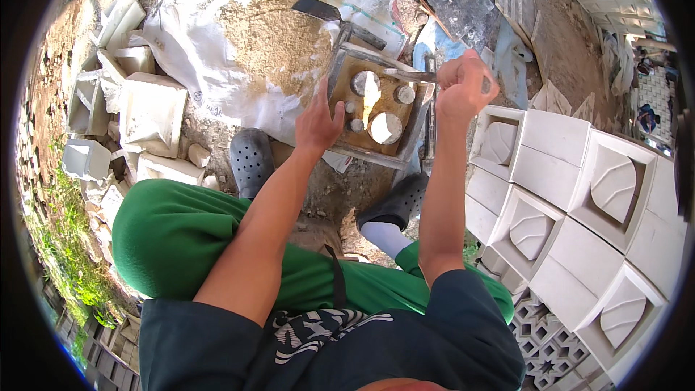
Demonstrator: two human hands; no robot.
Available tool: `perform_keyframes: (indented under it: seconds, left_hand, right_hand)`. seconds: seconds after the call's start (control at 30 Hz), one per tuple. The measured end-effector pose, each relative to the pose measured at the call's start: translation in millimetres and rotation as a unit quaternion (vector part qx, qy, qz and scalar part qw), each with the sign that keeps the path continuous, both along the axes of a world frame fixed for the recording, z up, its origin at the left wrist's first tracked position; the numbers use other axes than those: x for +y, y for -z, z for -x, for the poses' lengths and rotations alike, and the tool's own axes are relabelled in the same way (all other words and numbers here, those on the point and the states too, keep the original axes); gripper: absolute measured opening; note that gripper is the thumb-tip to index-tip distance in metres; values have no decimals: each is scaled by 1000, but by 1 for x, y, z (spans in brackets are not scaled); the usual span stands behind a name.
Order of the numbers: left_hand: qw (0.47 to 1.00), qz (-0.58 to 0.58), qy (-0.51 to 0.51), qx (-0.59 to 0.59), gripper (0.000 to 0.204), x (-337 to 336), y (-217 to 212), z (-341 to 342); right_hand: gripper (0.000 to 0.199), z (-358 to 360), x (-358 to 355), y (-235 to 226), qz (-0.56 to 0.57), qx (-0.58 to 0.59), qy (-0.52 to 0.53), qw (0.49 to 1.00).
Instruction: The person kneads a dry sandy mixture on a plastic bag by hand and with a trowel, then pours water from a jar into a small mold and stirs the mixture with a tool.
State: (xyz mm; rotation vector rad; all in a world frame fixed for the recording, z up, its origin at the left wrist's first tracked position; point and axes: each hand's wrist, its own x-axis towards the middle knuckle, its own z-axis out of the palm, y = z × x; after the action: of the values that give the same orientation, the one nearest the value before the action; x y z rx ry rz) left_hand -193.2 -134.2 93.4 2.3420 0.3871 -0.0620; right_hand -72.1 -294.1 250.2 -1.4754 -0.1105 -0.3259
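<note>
A square metal mould [346,148] filled with brown sand mix sits on the ground in front of me, with white round and leaf-shaped inserts [384,127] set in it. My left hand [317,122] rests on the mould's left rim, fingers spread. My right hand [462,85] is raised over the mould's right side, closed on a thin metal bar [409,74] that reaches left across the top of the mould. I squat in green trousers with grey clogs [250,159] either side of the mould.
A heap of sand [271,36] lies on a white sack behind the mould, with a trowel [318,9] on it. Finished white cast blocks [572,188] are stacked at the right. Broken white blocks [148,112] pile up at the left.
</note>
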Motion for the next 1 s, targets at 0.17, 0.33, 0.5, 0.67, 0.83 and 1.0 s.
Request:
perform_keyframes:
  seconds: [0.17,0.33,0.5,0.67,0.83,1.0]
  left_hand:
    - [1000,-13,-3,20,67,1,1,1]
    - [1000,-17,8,9,68,-1,0,1]
    - [1000,-22,7,21,67,3,3,2]
    - [1000,-18,10,1,67,-3,5,4]
    - [999,-22,17,47,67,-2,3,0]
    - [1000,-16,4,26,67,3,-2,-1]
  right_hand:
    - [41,5,0,11,54,23,-4,998]
    - [43,10,-16,10,-1,0,44,999]
    - [42,8,-18,-10,-13,67,54,996]
    - [41,-3,-36,33,-20,50,3,999]
    - [42,9,-32,22,-11,13,100,995]
    - [45,18,-24,11,-25,7,97,995]
